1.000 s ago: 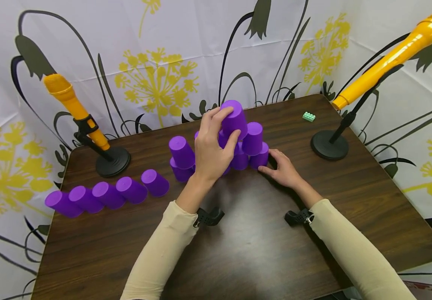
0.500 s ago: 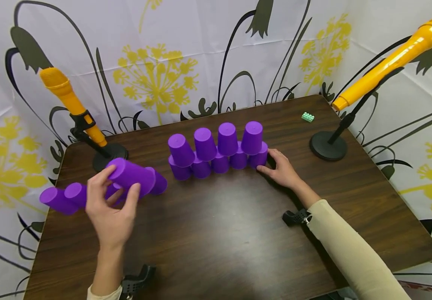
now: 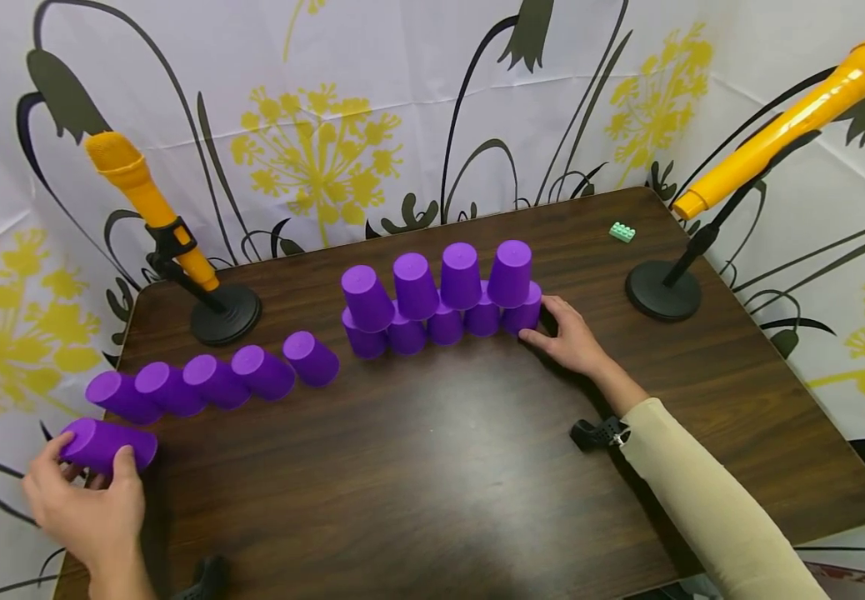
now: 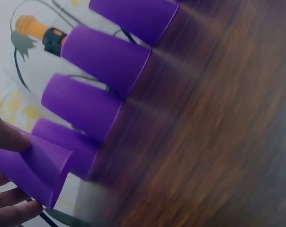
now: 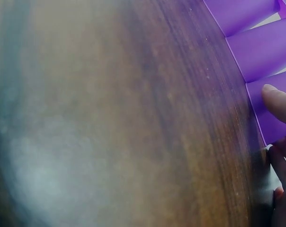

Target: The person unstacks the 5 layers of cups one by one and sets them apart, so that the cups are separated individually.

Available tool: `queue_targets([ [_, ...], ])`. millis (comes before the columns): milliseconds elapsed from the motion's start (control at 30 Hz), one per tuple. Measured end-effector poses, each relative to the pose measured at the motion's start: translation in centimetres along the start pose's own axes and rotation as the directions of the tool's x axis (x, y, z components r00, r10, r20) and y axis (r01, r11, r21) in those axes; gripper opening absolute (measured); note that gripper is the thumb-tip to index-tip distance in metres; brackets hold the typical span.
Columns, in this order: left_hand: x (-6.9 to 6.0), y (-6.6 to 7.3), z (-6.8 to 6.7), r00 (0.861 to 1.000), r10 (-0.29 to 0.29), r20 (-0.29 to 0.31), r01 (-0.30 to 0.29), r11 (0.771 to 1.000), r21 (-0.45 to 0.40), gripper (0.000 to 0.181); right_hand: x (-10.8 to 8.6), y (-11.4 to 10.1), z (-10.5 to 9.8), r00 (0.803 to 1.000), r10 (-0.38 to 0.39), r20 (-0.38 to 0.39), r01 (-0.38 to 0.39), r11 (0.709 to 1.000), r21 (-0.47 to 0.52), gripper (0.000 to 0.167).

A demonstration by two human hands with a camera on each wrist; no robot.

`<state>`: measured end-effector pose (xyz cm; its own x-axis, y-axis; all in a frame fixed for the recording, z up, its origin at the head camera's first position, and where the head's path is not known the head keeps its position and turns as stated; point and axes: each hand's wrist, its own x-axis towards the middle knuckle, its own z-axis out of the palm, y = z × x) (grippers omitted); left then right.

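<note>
Cloth (image 3: 417, 58) printed with grey stems and yellow flower heads hangs beyond the far edge and along the right side. The worktop (image 3: 372, 483) is dark wood grain with soft glare — it looks smooth, so a toppled cup would probably roll. The right microphone (image 3: 792, 124) and left microphone (image 3: 149, 204), both yellow on black stands (image 3: 661, 292), occupy the far corners; a wide sweep of the arm might catch the left one, just behind the row.

A two-tier wall (image 3: 453, 287) of upturned purple cups stands nearer the far edge, five below, four bridging above. Of the two hands, the right hand (image 3: 571, 337) grips the lower tier's end cup (image 3: 524, 318), thumb in front, fingers behind; a tug or twist there could widen a gap and drop the cup above.

Five more upturned cups form the row (image 3: 217, 382) towards the left edge. Before its left end the left hand (image 3: 91, 500) holds a loose cup (image 3: 106, 440), tilted, mouth rightward; whether it touches the worktop I cannot tell. Bumping its neighbour could shove the row — and a slip so near the left edge could send it over.

Smallest is a pale green brick (image 3: 622, 232), near the far right corner.
</note>
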<state>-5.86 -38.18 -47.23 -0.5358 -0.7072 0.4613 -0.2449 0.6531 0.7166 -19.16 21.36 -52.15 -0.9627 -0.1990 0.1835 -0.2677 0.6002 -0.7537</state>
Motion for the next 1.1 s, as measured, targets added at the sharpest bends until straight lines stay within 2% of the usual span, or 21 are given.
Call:
queue_targets([
  [100,0.5,-0.7,0.0,0.997,-0.062,0.051,0.06,0.998,0.036,0.058,0.0,-0.1,0.0,1.0,-0.001,0.0,0.001,1.0,0.0,0.063],
  [300,0.7,-1.3,0.2,0.995,-0.063,0.077,0.06,0.997,0.043,0.057,0.3,-0.2,0.3,1.0,-0.006,0.012,0.006,1.0,-0.001,0.063],
  [533,0.7,-1.7,0.5,0.982,-0.137,0.127,0.128,0.989,0.076,0.058,0.2,-0.2,0.1,1.0,-0.022,0.009,0.022,1.0,0.016,0.063],
  [800,0.7,-1.2,0.8,0.99,-0.075,0.12,0.066,0.995,0.072,0.056,0.1,0.1,0.0,0.999,-0.037,-0.005,0.037,0.999,0.023,0.06],
  [967,0.5,-1.5,0.3,0.984,-0.103,0.148,0.092,0.992,0.083,0.069,-0.1,-0.2,-0.1,0.999,-0.031,-0.005,0.031,0.999,0.028,0.06],
  [1033,0.4,-1.4,-0.1,0.988,-0.087,0.126,0.077,0.994,0.083,0.076,-0.1,-0.3,-0.1,1.0,-0.024,-0.003,0.024,0.999,0.025,0.061],
  [1100,0.3,-1.0,-0.5,0.999,-0.013,0.049,0.01,0.998,0.063,0.078,-0.1,-0.3,-0.1,1.0,-0.019,0.003,0.019,1.0,0.02,0.061],
])
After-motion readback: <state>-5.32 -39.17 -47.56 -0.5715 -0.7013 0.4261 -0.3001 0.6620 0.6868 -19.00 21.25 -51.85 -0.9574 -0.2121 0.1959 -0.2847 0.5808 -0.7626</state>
